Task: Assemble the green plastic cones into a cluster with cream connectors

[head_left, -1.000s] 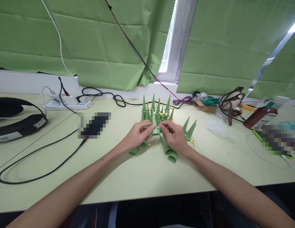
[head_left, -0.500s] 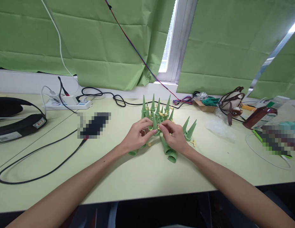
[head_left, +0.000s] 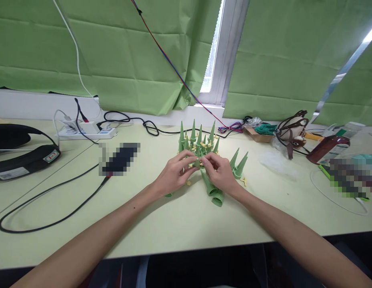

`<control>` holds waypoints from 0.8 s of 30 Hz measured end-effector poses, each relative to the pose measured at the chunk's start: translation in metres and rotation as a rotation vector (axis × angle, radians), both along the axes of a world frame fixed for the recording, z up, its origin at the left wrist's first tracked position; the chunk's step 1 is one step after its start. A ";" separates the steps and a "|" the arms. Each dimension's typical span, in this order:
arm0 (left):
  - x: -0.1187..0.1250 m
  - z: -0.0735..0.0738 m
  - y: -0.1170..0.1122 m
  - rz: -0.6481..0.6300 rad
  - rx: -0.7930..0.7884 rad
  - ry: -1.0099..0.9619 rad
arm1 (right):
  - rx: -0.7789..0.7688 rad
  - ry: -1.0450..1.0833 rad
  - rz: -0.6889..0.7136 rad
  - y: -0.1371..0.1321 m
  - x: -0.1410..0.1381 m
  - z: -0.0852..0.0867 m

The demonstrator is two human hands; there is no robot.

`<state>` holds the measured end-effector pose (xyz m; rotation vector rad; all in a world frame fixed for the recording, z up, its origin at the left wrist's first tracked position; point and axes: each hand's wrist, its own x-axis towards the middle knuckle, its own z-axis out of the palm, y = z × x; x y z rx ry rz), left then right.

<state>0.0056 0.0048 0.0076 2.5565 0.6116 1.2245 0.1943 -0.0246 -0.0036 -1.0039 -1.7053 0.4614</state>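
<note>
My left hand (head_left: 176, 173) grips a green plastic cone (head_left: 197, 163) between thumb and fingers, above the table. The cone is tilted, and fingers hide part of it. Against it, the fingertips of my right hand (head_left: 218, 171) are pinched together; a bit of yellow shows there, but what they hold is too small to make out. Behind the hands stands a cluster of upright green cones (head_left: 193, 131) with small yellow pieces among them. Two green cones lie on their sides (head_left: 217, 199) below my right hand. More cones (head_left: 240, 166) stand to its right, beside a yellow T-shaped piece (head_left: 245, 181).
A power strip (head_left: 87, 132) and a blurred dark device (head_left: 121, 159) with a looping black cable are on the left, near a black headset-like object (head_left: 30, 160). At right are a clear plastic bag (head_left: 277, 164), a brown bottle (head_left: 330, 149) and a cardboard box (head_left: 258, 135).
The green cone in my left hand has tipped from upright to tilted. My left fingers have moved slightly right, closer to my right fingertips; my right hand has barely moved.
</note>
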 end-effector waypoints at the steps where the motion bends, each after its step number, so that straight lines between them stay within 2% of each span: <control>1: 0.000 0.000 -0.001 0.001 -0.007 0.011 | -0.003 0.002 -0.001 0.000 0.000 0.000; 9: 0.001 0.001 -0.002 0.002 -0.028 0.037 | -0.040 0.048 0.018 0.000 -0.003 0.000; 18: 0.001 -0.001 0.000 0.003 0.110 0.022 | -0.160 0.148 0.081 -0.002 -0.004 0.005; 24: -0.001 -0.004 0.002 -0.024 0.207 0.077 | -0.297 0.319 0.209 0.003 -0.004 0.003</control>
